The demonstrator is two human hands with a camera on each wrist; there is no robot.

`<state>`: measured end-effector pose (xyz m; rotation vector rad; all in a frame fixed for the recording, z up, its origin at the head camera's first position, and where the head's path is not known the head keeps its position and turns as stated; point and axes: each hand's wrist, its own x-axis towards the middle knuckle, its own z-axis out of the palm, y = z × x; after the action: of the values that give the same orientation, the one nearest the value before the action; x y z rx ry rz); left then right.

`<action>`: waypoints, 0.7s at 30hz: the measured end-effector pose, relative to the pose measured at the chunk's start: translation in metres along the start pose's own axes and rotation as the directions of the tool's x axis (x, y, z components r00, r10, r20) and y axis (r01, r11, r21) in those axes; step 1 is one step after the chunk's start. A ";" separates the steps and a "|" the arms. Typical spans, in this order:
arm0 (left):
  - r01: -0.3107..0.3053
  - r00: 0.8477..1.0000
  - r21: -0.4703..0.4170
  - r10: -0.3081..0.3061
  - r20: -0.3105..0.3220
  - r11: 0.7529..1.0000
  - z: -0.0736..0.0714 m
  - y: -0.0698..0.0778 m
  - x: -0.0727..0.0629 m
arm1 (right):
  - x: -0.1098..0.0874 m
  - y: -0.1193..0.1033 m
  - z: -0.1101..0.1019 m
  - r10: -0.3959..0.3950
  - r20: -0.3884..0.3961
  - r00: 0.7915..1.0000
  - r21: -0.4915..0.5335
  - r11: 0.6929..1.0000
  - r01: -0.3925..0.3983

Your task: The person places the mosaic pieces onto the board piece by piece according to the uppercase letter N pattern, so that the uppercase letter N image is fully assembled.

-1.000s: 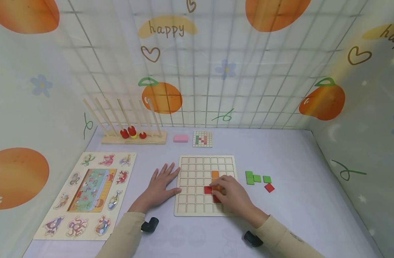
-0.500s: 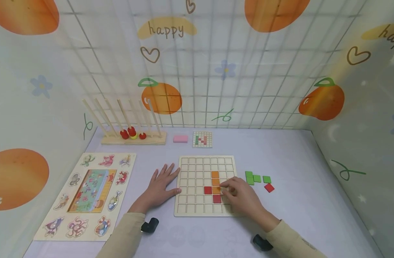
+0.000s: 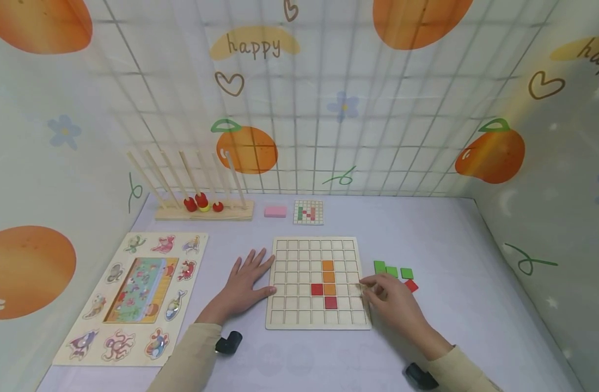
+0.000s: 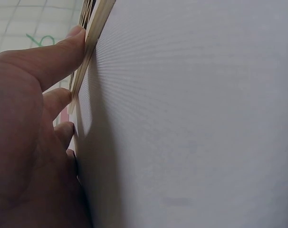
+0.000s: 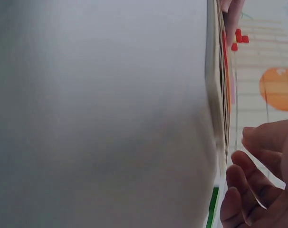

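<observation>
A wooden grid board (image 3: pixel 292 311) lies on the table, with three orange tiles (image 3: pixel 328 277) in a column, a red tile (image 3: pixel 317 289) left of the lowest, and another red tile (image 3: pixel 331 302) below it. My left hand (image 3: pixel 242 283) rests spread on the table, thumb and fingertips at the board's left edge. Just off the board's right edge hovers my right hand (image 3: pixel 396 305), fingers loosely bent, nothing between them. Beyond it lie several green tiles (image 3: pixel 406 273) and a loose red tile (image 3: pixel 411 285), partly hidden by the hand.
A small pattern card (image 3: pixel 308 212) and a pink block (image 3: pixel 275 211) lie behind the board. At the back left stands a wooden peg rack (image 3: pixel 206 215) with red and yellow beads. A sea-animal puzzle board (image 3: pixel 91 348) lies at left. Patterned curtains enclose the table.
My right hand has drawn back rightward from the orange tiles to beyond the board's right edge, uncovering the orange column and the lower red tile. The left hand has stayed in place.
</observation>
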<state>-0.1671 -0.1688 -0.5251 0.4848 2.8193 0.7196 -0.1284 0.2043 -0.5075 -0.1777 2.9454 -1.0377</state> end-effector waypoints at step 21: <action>0.005 1.000 0.003 -0.005 0.002 1.000 0.000 0.000 -0.001 | -0.008 0.057 -0.041 0.034 -0.134 0.990 -0.077 0.996 -0.045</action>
<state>-0.1662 -0.1689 -0.5251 0.4781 2.8191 0.7138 -0.1283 0.2746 -0.5112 -0.0527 3.0972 -0.9635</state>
